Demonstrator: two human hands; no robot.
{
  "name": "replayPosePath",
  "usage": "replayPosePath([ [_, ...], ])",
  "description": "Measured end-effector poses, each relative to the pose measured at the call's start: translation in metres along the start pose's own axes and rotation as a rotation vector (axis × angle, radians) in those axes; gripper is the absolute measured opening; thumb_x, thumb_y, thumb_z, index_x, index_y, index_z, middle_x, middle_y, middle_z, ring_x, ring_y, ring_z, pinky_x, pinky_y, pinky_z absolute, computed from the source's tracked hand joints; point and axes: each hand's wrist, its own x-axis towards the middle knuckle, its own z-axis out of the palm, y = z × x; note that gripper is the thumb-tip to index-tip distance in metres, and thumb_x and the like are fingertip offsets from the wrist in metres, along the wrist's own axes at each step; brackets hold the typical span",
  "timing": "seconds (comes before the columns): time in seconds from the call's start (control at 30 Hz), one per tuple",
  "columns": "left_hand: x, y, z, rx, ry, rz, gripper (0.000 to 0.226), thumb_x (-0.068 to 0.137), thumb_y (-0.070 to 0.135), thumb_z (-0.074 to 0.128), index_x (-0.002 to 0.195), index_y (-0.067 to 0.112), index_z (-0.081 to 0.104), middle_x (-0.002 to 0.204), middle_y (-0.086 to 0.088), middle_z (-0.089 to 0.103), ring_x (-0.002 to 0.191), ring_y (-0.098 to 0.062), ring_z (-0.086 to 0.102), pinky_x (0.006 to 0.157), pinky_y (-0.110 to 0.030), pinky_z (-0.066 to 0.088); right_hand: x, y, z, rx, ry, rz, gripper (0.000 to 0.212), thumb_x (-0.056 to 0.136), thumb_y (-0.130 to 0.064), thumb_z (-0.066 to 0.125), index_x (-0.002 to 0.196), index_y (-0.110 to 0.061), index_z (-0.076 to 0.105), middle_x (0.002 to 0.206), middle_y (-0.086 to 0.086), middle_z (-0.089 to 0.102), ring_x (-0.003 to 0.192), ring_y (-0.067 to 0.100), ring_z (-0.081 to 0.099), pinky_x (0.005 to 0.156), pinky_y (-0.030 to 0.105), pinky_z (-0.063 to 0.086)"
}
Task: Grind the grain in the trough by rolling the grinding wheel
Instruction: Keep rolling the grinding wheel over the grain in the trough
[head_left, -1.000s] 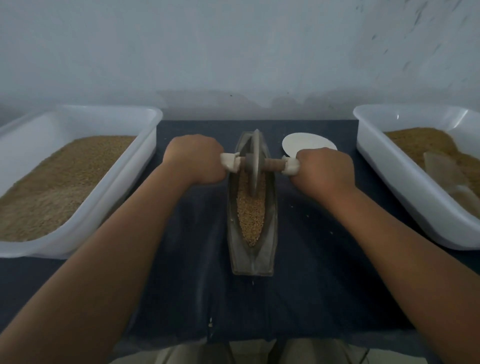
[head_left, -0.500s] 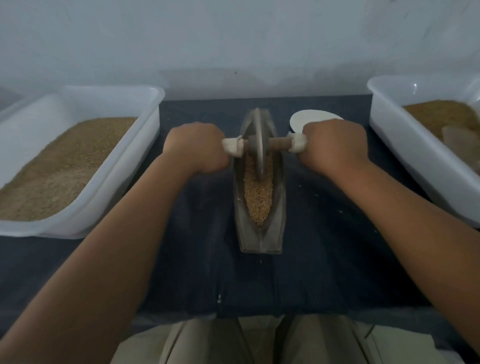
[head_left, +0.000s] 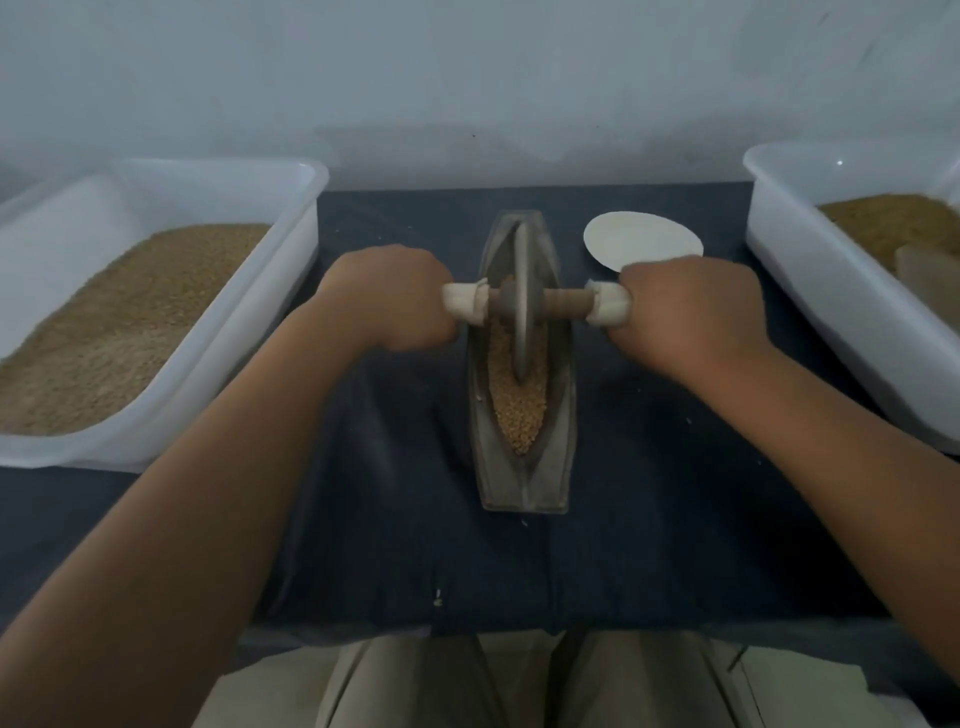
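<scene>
A grey boat-shaped trough (head_left: 558, 457) lies lengthwise on the dark cloth in front of me, with tan grain (head_left: 519, 415) in its groove. The grey grinding wheel (head_left: 521, 306) stands on edge in the trough's far half, on a wooden axle with white-wrapped ends. My left hand (head_left: 392, 304) grips the left end of the axle. My right hand (head_left: 685, 312) grips the right end. The wheel's lower rim sits in the grain.
A white tub (head_left: 291, 249) of tan grain stands at the left. Another white tub (head_left: 810, 291) at the right holds grain and a pale scoop. A white round disc (head_left: 641, 241) lies beyond my right hand. The wall is close behind. My knees show below the table edge.
The wheel has rolled a little toward me along the trough, and both hands came with it. The camera has tilted down since a second ago.
</scene>
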Motion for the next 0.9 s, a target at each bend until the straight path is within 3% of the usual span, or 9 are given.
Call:
replayPosePath([
  [0.13,0.020,0.001,0.004,0.014,0.113,-0.083,0.021,0.074,0.047,0.060,0.076,0.026,0.061,0.079,0.005,0.063,0.074,-0.024,0.062,0.071,-0.037,0.053,0.043,-0.004,0.010,0.009,-0.038,-0.030,0.039,0.090,-0.048,0.053,0.066,-0.018,0.047,0.057,-0.002,0.047,0.051,0.021,0.047,0.048,0.025,0.034],
  [0.23,0.018,0.000,0.004,0.002,0.066,-0.056,0.023,0.074,0.051,0.059,0.074,0.027,0.059,0.082,0.005,0.065,0.081,-0.026,0.066,0.078,-0.040,0.058,0.031,-0.004,0.003,0.001,-0.025,-0.005,0.040,0.088,-0.047,0.062,0.063,-0.018,0.050,0.053,-0.003,0.043,0.048,0.022,0.043,0.048,0.022,0.023],
  [0.53,-0.033,-0.013,0.022,-0.017,-0.018,0.063,0.032,0.063,0.064,0.047,0.072,0.037,0.060,0.068,0.017,0.059,0.066,-0.005,0.059,0.063,-0.030,0.047,-0.035,-0.002,-0.034,0.052,-0.147,-0.097,0.038,0.071,-0.038,0.076,0.063,-0.031,0.040,0.050,-0.008,0.041,0.039,0.018,0.037,0.046,0.021,0.016],
  [0.67,-0.005,-0.007,0.022,0.025,0.109,-0.034,0.024,0.074,0.055,0.054,0.070,0.032,0.059,0.074,0.013,0.059,0.075,-0.019,0.065,0.069,-0.035,0.053,0.002,-0.005,-0.009,-0.020,-0.107,-0.051,0.036,0.081,-0.040,0.073,0.061,-0.025,0.047,0.051,-0.006,0.042,0.043,0.018,0.040,0.046,0.021,0.018],
  [0.73,0.013,-0.003,0.016,0.074,0.181,-0.072,0.022,0.075,0.052,0.056,0.072,0.030,0.058,0.079,0.008,0.061,0.077,-0.025,0.065,0.069,-0.036,0.051,0.024,-0.006,0.002,-0.015,-0.080,-0.004,0.038,0.085,-0.042,0.071,0.059,-0.021,0.051,0.051,-0.005,0.043,0.045,0.018,0.040,0.047,0.021,0.027],
  [0.8,0.023,-0.001,0.008,0.071,0.154,-0.078,0.022,0.074,0.051,0.058,0.075,0.029,0.061,0.081,0.006,0.064,0.075,-0.025,0.061,0.069,-0.036,0.050,0.036,-0.007,0.006,0.009,-0.064,0.031,0.041,0.085,-0.042,0.070,0.058,-0.019,0.049,0.050,-0.005,0.043,0.045,0.018,0.041,0.049,0.023,0.037],
  [0.9,0.014,-0.002,0.003,0.042,0.051,-0.019,0.024,0.073,0.053,0.056,0.078,0.030,0.063,0.076,0.011,0.059,0.073,-0.021,0.059,0.069,-0.036,0.051,0.019,-0.004,0.004,0.034,-0.089,0.025,0.045,0.092,-0.050,0.062,0.061,-0.021,0.047,0.051,-0.006,0.043,0.045,0.015,0.037,0.047,0.023,0.028],
])
